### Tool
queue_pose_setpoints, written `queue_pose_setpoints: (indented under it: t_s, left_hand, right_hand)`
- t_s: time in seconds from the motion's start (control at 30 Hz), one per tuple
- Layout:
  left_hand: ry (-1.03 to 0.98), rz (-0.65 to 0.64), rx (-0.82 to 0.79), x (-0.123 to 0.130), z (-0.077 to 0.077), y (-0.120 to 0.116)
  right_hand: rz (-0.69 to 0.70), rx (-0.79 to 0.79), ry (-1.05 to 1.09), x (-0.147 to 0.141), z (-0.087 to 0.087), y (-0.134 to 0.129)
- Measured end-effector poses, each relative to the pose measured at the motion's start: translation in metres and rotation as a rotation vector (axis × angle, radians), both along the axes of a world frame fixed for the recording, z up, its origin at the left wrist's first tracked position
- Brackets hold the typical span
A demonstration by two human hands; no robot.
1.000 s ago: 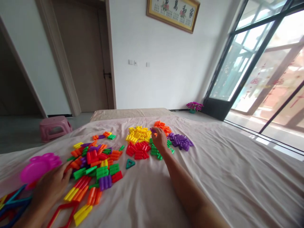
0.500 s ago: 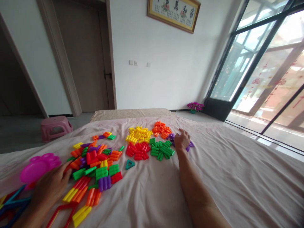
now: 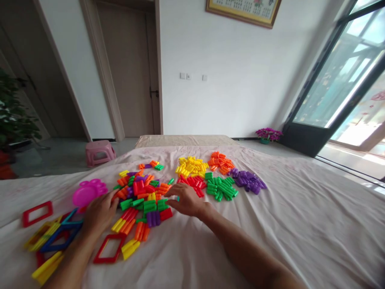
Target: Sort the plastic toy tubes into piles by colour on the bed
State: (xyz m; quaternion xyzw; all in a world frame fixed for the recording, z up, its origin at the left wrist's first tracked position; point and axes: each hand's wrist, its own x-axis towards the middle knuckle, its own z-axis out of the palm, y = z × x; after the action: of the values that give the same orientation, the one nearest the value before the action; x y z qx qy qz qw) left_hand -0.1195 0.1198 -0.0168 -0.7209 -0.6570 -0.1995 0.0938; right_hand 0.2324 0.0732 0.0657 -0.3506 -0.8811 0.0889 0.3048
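Holds right hand (image 3: 186,200), thumb and fingers parted, at the right of a multicoloured heap of tubular plastic blocks (image 3: 149,206), likely light, stiff, slick, best pinched across the sides, and left hand (image 3: 100,210) at its left edge, cannot tell if gripping.

Daylight is entering from the right through the glazed door (image 3: 339,80), where the brightest panes are washing out to near white. The white wall (image 3: 234,92) is receiving even, moderate light, while the doorway at far left (image 3: 57,88) is lying in deep shade. Soft shadows are modelling the folds of the cloth (image 3: 288,208); small highlights are glinting on the purple pieces (image 3: 250,182). Wide-angle distortion is tilting the uprights near both side edges. The right hand (image 3: 185,199) is showing slightly soft outlines.
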Motion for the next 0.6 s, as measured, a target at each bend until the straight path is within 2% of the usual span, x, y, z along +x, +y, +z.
queue_pose_setpoints:
  t_s: [0.07,0.2,0.37,0.47,0.6]
  left_hand:
    - [0.001,0.0,0.006,0.001,0.001,-0.001]
    - [-0.019,-0.008,0.008,0.002,0.004,-0.002]
    - [-0.022,0.004,-0.01,0.003,0.005,-0.002]
    - [-0.029,0.009,-0.009,0.003,0.005,-0.002]
    - [-0.032,-0.019,0.0,0.001,0.003,-0.001]
  right_hand:
    - [0.043,0.024,-0.087,-0.014,-0.004,-0.011]
    - [0.019,0.065,-0.221,-0.031,-0.013,-0.024]
    - [0.004,0.066,-0.196,-0.038,-0.021,-0.026]
    - [-0.046,0.055,-0.104,-0.029,-0.019,-0.015]
    - [-0.301,0.083,0.053,0.009,-0.01,0.016]
